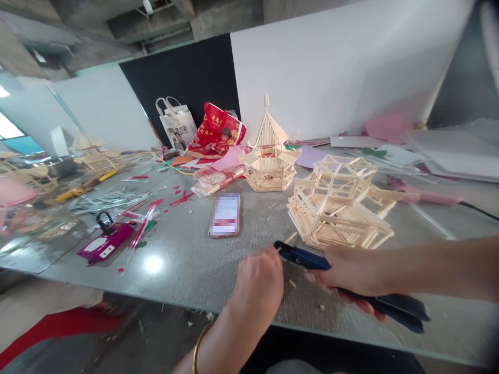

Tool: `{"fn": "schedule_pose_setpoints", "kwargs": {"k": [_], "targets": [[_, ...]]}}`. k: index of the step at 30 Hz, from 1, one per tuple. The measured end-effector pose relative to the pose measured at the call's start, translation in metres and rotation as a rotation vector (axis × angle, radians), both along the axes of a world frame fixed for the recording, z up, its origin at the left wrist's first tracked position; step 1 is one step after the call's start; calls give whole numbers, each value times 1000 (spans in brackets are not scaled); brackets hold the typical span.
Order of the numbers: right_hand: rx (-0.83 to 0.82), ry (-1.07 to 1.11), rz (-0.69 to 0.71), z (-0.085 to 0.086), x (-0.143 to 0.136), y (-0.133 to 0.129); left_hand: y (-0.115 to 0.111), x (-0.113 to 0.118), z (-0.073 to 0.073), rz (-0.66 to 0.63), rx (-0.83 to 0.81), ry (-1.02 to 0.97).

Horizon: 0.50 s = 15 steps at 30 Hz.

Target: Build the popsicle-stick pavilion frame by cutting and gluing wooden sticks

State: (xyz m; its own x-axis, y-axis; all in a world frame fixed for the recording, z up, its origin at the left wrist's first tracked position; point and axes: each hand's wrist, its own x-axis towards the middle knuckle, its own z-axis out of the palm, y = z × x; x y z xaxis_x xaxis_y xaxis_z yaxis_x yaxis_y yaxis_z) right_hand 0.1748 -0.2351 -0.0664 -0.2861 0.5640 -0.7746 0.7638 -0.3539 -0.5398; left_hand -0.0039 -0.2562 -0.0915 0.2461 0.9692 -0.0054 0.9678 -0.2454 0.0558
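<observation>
- Left hand (260,275): closed, fingertips pinching a small stick (279,249) (mostly hidden).
- Right hand (353,272): wrapped around the blue cutter (304,255), its tip at the stick.
- Stick model (339,208): on the table (187,259), just beyond the cutter.

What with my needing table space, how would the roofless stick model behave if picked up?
The stick model is probably light, being mostly thin sticks and gaps. Its projecting frames look fragile. The broad base should resist tipping.
</observation>
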Motion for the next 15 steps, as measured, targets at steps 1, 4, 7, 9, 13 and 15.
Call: {"fn": "schedule_pose_setpoints", "kwargs": {"k": [1,4,7,9,13,15], "targets": [[-5,-7,-2,-1,-1,0,0,0,3,1,-19,17],[-7,-15,39,-6,-5,4,3,1,7,4,-50,47],[-2,6,58,-9,-9,8,8,-1,7,-17,-21,59],[-3,7,44,-10,-11,10,9,-3,5,-30,12,67],[-53,-25,6,-11,-12,7,9,-8,1,-53,43,81],[-106,14,0,-12,-11,5,9,-10,-1,-75,67,92]]}}
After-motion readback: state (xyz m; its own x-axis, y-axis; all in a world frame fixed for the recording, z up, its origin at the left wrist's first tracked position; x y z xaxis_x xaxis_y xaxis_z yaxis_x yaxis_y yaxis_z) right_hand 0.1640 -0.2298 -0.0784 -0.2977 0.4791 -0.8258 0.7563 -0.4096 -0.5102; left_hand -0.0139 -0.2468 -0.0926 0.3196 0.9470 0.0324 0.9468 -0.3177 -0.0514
